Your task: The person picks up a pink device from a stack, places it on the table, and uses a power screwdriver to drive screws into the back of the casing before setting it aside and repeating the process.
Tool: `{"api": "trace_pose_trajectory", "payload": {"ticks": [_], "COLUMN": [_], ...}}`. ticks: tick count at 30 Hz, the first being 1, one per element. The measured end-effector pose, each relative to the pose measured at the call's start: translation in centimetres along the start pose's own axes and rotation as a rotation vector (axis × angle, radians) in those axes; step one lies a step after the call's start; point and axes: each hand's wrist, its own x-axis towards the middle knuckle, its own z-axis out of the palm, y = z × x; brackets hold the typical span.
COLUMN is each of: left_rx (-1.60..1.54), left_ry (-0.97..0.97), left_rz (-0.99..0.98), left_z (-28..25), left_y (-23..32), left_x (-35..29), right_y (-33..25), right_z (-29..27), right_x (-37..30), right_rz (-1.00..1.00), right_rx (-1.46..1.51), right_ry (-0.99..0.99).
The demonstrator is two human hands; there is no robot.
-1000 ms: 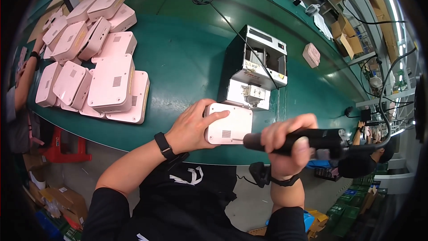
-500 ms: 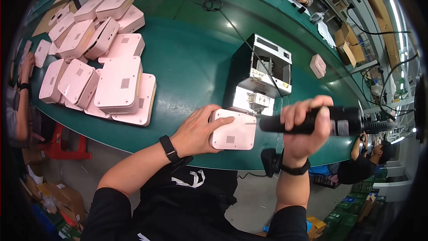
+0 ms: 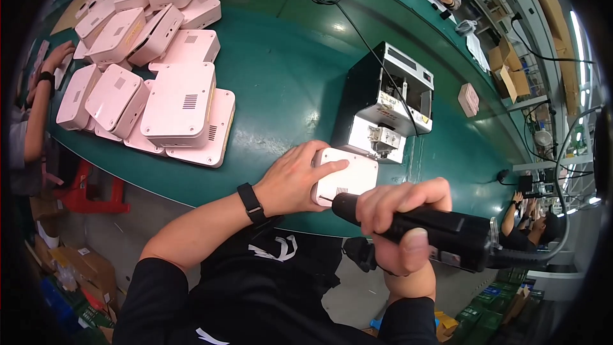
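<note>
My left hand (image 3: 295, 177) grips a pale pink box-shaped plastic housing (image 3: 357, 169) at the table's near edge, thumb lying across its top face. The housing shows screw holes at its corners and a small slotted vent. In my right hand (image 3: 402, 217) is a black corded electric screwdriver (image 3: 440, 233), fingers wrapped round its body. Its thin bit points left, with the tip at the housing's near left corner, beside the vent. Whether the tip sits in the screw hole I cannot tell. Just beyond the housing stands a black and white screw feeder machine (image 3: 386, 105).
Several similar pink housings (image 3: 179, 105) are piled at the left of the green table (image 3: 274, 64). Another pink housing (image 3: 468, 99) lies at the right. A black cable (image 3: 357, 32) crosses above the machine. One person's arm (image 3: 39, 102) reaches in from the left; others work farther off.
My right hand has brought the screwdriver left and nearer to me, from the housing's far right corner to its near left corner. My left hand still grips the housing.
</note>
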Motion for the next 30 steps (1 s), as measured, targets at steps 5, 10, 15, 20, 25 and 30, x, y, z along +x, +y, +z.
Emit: {"api": "trace_pose_trajectory", "payload": {"ticks": [5, 10, 15, 20, 25, 30], "left_rx": [-0.027, -0.037, -0.044, -0.026, 0.000, -0.465], "left_ry": [0.003, 0.014, 0.034, 0.034, 0.076, -0.068], "left_rz": [0.003, -0.011, 0.013, 0.017, -0.059, -0.468], "left_z": [-0.1, 0.0, 0.3, 0.0, -2.1, -6.5], "left_y": [-0.1, -0.1, -0.3, -0.5, 1.4, 2.3], "left_x": [0.0, -0.2, -0.4, -0.2, -1.5, -5.5], "right_y": [0.7, 0.9, 0.8, 1.7, -0.2, -1.0], "right_z": [0.2, 0.6, 1.0, 0.7, -1.5, -8.1], "right_x": [-0.5, -0.6, -0.8, 0.1, 1.0, -0.9], "right_rz": [-0.007, -0.023, 0.021, -0.072, -0.252, -0.400], "right_rx": [-0.031, -0.061, -0.073, -0.043, 0.202, 0.155], "right_ry": [-0.026, -0.074, -0.039, -0.144, -0.098, 0.232]}}
